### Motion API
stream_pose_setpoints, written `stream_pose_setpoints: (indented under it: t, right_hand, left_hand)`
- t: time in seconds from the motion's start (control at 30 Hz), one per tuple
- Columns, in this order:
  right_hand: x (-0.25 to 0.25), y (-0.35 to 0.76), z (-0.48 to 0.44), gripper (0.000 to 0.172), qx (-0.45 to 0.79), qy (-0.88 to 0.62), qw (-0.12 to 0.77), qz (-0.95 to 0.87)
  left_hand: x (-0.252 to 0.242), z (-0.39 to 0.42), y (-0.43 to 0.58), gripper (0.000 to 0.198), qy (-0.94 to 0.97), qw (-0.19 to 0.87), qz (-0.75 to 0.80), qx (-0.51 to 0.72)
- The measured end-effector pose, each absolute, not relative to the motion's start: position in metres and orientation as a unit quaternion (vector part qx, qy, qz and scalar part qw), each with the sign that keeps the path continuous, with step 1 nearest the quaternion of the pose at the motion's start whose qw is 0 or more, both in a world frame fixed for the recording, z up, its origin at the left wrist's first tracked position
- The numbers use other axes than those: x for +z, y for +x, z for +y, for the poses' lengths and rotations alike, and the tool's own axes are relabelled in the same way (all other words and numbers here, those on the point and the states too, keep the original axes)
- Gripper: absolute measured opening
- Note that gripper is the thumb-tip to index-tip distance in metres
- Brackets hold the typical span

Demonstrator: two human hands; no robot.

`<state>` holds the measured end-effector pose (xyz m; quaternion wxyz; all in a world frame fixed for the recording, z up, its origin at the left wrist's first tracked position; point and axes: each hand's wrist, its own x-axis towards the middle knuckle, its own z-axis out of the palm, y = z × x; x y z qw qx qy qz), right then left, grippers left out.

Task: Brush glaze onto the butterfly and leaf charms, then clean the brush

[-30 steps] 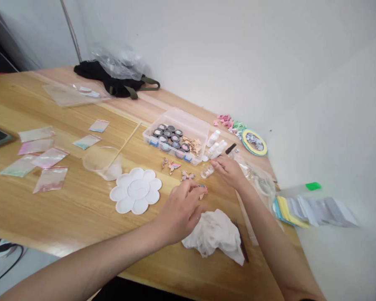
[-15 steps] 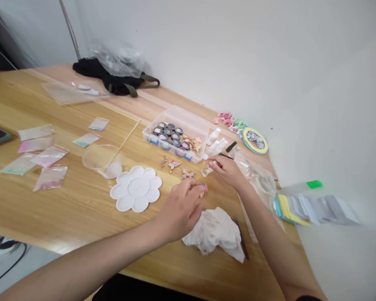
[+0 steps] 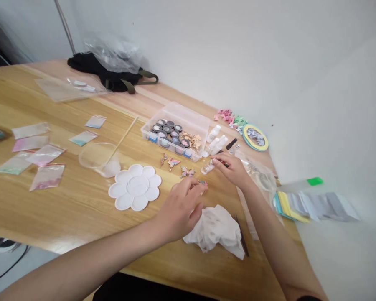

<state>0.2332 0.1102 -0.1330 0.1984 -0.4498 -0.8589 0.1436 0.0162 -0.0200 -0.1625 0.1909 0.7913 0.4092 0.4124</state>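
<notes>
My left hand point(image 3: 182, 207) is curled near the middle of the table. Its fingertips are closed on a small coloured butterfly charm point(image 3: 203, 184), which is partly hidden behind them. My right hand point(image 3: 231, 168) is closed on a thin black stick point(image 3: 225, 164), mostly covered by the fingers. Just left of its fingertips lies a small clear glass bottle point(image 3: 208, 168), tilted on its side; whether they touch it I cannot tell. Beyond my left hand lie a butterfly charm point(image 3: 187, 172) and a winged pink charm point(image 3: 173, 163). A crumpled white cloth point(image 3: 217, 232) sits below my hands.
A white flower-shaped palette point(image 3: 138, 186) and a plastic cup point(image 3: 97, 156) with a wooden stick point(image 3: 125, 136) stand left. Behind are an open plastic box point(image 3: 200, 125) of small round pots and white bottles point(image 3: 213, 133). Tweezers point(image 3: 242, 238) lie beside the cloth.
My right hand has shifted slightly, and a black stick now shows under its fingers. The left hand stays in place. The whole view has moved a little.
</notes>
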Motion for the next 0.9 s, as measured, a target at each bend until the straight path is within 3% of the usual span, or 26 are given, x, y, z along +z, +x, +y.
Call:
stream_pose_setpoints:
  t: [0.17,0.3,0.63,0.9]
  right_hand:
    - [-0.1338,0.2325,0.1116,0.035,0.152,-0.445,0.199,-0.860]
    - [-0.1356,0.2320,0.1132,0.027,0.182,-0.439,0.198,-0.858]
    - [-0.1381,0.2390,0.1106,0.035,0.278,-0.480,0.279,-0.784]
    - [-0.1377,0.2349,0.1089,0.035,0.260,-0.475,0.268,-0.796]
  left_hand:
    - [-0.1618,-0.0209,0.0155,0.032,0.790,0.194,0.408,0.415]
    - [-0.1613,-0.0209,0.0155,0.033,0.790,0.192,0.407,0.416]
    - [-0.1633,-0.0173,0.0158,0.031,0.795,0.178,0.413,0.407]
    - [-0.1651,-0.0168,0.0167,0.032,0.799,0.177,0.413,0.400]
